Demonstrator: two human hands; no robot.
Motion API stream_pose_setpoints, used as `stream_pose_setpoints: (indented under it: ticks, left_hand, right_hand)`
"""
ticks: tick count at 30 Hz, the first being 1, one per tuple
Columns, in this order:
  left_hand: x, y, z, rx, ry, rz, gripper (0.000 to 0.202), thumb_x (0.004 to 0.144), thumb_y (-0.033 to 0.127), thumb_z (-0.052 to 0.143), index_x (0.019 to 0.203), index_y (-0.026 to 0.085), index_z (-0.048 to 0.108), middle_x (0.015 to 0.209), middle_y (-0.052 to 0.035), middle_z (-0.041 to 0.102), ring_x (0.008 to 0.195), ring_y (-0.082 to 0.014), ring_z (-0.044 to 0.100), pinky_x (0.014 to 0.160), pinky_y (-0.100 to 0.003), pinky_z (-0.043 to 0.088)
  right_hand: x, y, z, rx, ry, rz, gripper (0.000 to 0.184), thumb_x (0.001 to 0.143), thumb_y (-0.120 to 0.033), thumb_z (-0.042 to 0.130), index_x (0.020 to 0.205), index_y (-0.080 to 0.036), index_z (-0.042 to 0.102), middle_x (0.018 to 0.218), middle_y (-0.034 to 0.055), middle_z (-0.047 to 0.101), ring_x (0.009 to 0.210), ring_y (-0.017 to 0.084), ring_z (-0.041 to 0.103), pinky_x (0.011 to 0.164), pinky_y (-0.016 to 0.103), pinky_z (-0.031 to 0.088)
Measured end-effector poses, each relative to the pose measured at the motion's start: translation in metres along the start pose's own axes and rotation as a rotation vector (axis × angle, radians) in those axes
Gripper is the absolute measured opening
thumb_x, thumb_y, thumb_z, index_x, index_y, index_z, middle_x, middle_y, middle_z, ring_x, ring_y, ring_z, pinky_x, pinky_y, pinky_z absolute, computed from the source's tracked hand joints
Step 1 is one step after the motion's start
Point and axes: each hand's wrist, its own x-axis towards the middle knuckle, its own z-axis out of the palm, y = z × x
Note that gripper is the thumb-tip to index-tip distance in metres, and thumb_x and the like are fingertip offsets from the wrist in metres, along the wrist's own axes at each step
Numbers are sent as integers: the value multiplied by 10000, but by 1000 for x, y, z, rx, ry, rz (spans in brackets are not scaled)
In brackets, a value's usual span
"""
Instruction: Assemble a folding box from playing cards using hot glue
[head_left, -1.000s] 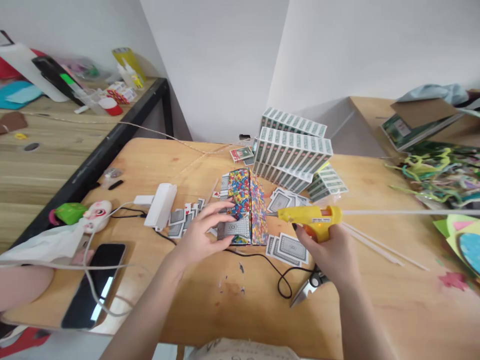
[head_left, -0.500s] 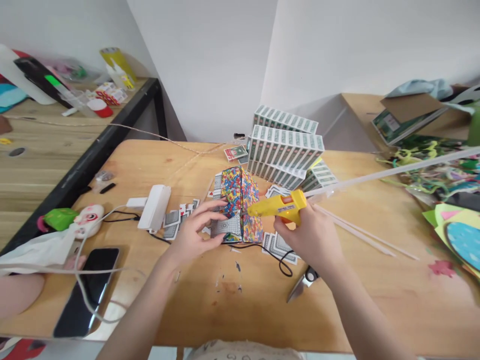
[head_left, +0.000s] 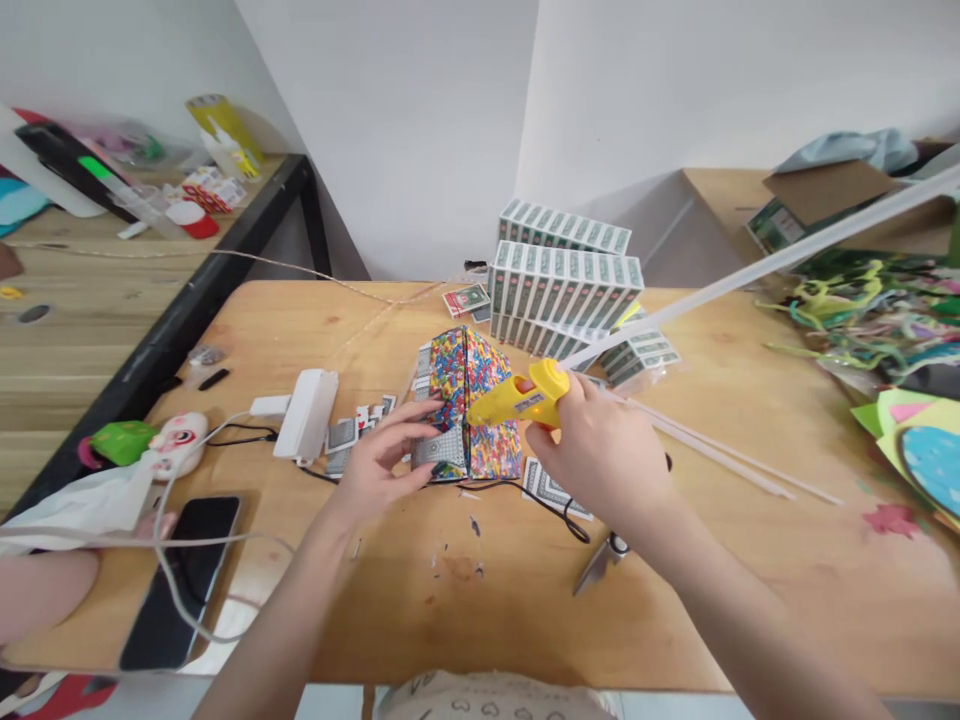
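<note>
Colourful box point(head_left: 493, 448) touches the spread left hand point(head_left: 384, 452); right hand point(head_left: 600, 440) grips yellow glue gun point(head_left: 517, 402).

Glue stick point(head_left: 750, 272), forearms point(head_left: 742, 600) cropped; scissors point(head_left: 595, 568) partly hidden

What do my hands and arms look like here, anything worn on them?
Your left hand and right hand show no gloves, watches or bracelets. No sleeves show on either forearm. At the bottom edge is a pale garment with dark heart outlines.
</note>
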Motion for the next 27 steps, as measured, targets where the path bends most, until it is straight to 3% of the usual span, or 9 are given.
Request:
stream_pose_setpoints:
  ticks: [7,17,27]
  left_hand:
    - [4,2,0,14,-4,-11,221,769,237,691,987,208,668,1298,-179,577,1261,-299,519,889,-424,550]
    - [6,3,-1,45,3,13,212,776,227,684,987,212,670,1274,-166,598,1233,-294,545,851,-398,567]
    - [4,0,-2,11,-8,16,231,784,208,685,1013,235,672,1290,-145,586,1241,-279,532,885,-393,550]
  right_hand:
    - [-3,0,0,-12,-41,5,205,812,-264,428,918,-137,549,873,104,654,535,148,569,442,269,208]
    - [-3,-1,-6,-38,-60,-6,159,800,-205,421,856,-135,552,795,105,635,512,145,551,424,254,210]
    - [-5,3,-9,7,-93,3,199,810,-141,429,975,-117,539,788,99,631,558,160,560,453,256,312]
